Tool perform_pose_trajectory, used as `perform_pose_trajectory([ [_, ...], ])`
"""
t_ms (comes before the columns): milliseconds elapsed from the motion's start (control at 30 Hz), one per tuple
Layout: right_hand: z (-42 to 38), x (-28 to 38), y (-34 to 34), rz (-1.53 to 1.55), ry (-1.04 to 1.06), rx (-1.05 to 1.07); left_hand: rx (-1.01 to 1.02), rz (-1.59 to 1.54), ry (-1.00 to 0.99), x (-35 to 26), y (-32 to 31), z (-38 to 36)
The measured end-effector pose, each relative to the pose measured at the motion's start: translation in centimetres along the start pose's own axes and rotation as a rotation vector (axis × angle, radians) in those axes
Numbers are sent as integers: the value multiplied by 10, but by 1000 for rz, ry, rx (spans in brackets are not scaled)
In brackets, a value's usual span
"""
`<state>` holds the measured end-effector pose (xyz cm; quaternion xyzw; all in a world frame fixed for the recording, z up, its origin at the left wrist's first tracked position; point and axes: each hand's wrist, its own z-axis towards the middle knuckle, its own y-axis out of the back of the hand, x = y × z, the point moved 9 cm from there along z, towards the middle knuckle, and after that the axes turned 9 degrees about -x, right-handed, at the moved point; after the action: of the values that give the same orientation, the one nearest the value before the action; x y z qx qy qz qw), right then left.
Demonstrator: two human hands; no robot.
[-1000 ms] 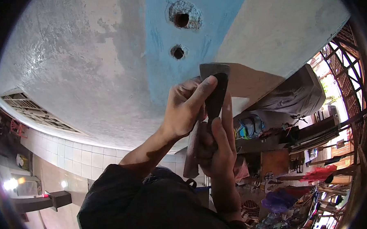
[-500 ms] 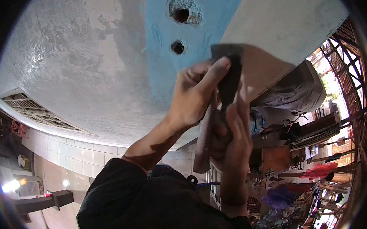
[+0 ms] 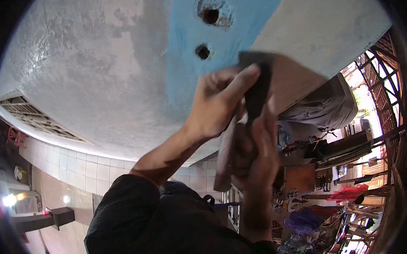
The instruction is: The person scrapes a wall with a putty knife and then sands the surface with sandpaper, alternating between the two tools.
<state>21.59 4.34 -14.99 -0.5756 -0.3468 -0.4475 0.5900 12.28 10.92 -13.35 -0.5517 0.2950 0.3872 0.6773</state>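
Note:
My left hand point(image 3: 216, 100) pinches a dark flat piece point(image 3: 260, 86), its thumb laid along the face. Wide at the top and narrower below, the piece looks like a scraper blade; motion blurs it. Its lower end runs into my right hand point(image 3: 259, 152), which is curled beside a long pinkish-brown slab point(image 3: 224, 164), seen nearly edge-on, and grips it. Both hands are close together in front of a wall point(image 3: 119, 78) with grey patches and a blue painted band point(image 3: 183, 76). Two rough holes are in the blue band, the larger hole point(image 3: 211, 16) above the smaller hole point(image 3: 202, 51).
A slatted vent point(image 3: 40, 117) is set low in the wall at left. White tiles point(image 3: 90, 167) run along the wall's foot. To the right are a dark covered bulky object point(image 3: 325, 105), a brown panel point(image 3: 300, 179), a purple plastic bag point(image 3: 304, 220) and much clutter.
The wall and its holes have shifted slightly to the right in view. My hands stay close together on the same things, with small motion at the dark piece.

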Motion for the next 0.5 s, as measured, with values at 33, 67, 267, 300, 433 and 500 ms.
perform_pose_trajectory([
  [33,0,1,-3,26,-22,7,19,-22,-18,-11,-6,2],
  [67,0,3,-6,51,-44,14,-1,-54,-4,-13,-8,2],
  [267,-5,-23,-2,107,-106,48,-63,2,-7,13,18,-8],
  [300,-8,-23,-4,97,-102,19,-61,-2,-17,7,17,-10],
  [433,-3,2,-17,22,-61,22,-79,-42,-39,-13,9,-5],
  [500,-8,-20,1,-89,-55,-45,-137,-74,16,7,20,-11],
])
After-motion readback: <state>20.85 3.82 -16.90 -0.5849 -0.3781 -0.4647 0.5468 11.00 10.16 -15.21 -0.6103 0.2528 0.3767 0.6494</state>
